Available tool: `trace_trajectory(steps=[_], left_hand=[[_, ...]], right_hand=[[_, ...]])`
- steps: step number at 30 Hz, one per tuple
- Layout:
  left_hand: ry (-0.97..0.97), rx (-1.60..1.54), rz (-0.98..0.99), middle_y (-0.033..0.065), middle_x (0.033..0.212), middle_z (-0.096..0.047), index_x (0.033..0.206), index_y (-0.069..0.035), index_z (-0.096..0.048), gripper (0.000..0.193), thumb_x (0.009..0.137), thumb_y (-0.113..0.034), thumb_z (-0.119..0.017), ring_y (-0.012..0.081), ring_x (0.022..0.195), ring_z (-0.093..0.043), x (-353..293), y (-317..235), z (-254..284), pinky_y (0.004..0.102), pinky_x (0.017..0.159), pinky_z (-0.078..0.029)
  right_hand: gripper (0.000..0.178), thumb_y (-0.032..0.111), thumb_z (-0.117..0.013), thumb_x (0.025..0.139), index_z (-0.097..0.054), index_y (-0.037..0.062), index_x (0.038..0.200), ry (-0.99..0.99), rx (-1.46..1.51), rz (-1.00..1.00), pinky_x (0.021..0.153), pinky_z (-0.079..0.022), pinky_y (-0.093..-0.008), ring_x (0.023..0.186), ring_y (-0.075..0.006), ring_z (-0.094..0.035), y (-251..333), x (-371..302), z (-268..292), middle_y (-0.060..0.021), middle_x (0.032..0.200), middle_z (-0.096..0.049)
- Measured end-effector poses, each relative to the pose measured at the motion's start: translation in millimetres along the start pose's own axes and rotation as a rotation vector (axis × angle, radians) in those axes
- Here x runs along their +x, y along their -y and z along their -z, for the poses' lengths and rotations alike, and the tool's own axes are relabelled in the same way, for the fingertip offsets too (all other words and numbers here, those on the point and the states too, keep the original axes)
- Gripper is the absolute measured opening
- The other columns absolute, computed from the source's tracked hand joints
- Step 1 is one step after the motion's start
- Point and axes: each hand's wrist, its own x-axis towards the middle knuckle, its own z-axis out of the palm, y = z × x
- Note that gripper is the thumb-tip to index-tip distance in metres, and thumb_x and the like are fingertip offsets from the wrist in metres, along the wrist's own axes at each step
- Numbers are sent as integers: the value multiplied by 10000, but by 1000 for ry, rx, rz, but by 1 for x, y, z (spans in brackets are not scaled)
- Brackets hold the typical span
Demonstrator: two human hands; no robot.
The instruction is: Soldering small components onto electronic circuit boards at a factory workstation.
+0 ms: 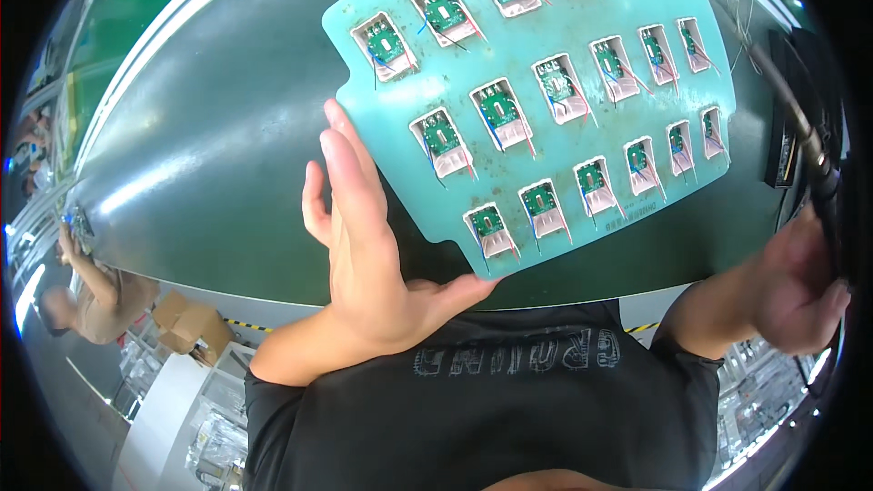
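A turquoise tray [536,164] lies tilted on the dark green table. Its cut-out pockets hold several small white housings, each with a green circuit board [500,107] and thin red, blue and black wires. My left hand [368,241] is at the tray's lower left corner. Its fingers stretch upward, spread apart, and the thumb lies against the lower edge. At the far right, my right hand [800,295] is closed around a soldering iron [809,141] with a metal shaft and black handle. Its shaft points up and left, beside the tray; the rim's darkness hides part of the grip.
The dark green tabletop [227,145] extends left of the tray. A black box-like object [780,109] stands right of the tray, near thin loose wires. At the lower left are a co-worker [100,295], a cardboard box [193,325] and clear plastic bags [218,441].
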Motion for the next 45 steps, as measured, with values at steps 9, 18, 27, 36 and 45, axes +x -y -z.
trace_trajectory(steps=[9, 18, 27, 36, 45], left_hand=[[38, 68, 20, 390, 1651, -53, 1575, 96, 147, 1418, 701, -173, -936, 416, 1531, -243, -3, 0, 8, 459, 1217, -211], [42, 51, 14, 359, 1667, -24, 1585, 79, 137, 1426, 675, -125, -942, 410, 1548, -208, -3, 1, 5, 458, 1231, -213], [-8, -85, 21, 342, 1672, 25, 1582, 62, 168, 1424, 694, -81, -935, 390, 1563, -152, -7, 9, -1, 454, 1232, -248], [11, -93, 36, 340, 1673, 40, 1583, 56, 175, 1411, 713, -88, -928, 383, 1565, -137, -8, 10, 2, 440, 1231, -257], [11, -107, 27, 336, 1675, 32, 1589, 56, 156, 1417, 693, -71, -934, 382, 1567, -129, -9, 10, 3, 436, 1236, -244]], right_hand=[[354, 273, -502, 1012, -550, -16, 1210, 169, -11, -103, 498, -392, -348, 581, -207, -518, 61, -17, -63, -174, 745, -540], [320, 220, -543, 1020, -575, -24, 1225, 281, 28, -115, 490, -379, -322, 551, -177, -507, 59, -6, -82, -150, 747, -541], [325, 252, -600, 1023, -589, -3, 1223, 315, -55, -135, 472, -363, -321, 514, -172, -489, 65, -3, -108, -121, 672, -533], [323, 231, -600, 1021, -579, -14, 1231, 379, -74, -155, 460, -357, -321, 504, -172, -487, 65, 0, -112, -161, 744, -563], [329, 240, -602, 1024, -573, -12, 1234, 326, -40, -122, 457, -358, -321, 508, -174, -485, 61, -6, -107, -172, 760, -565]])
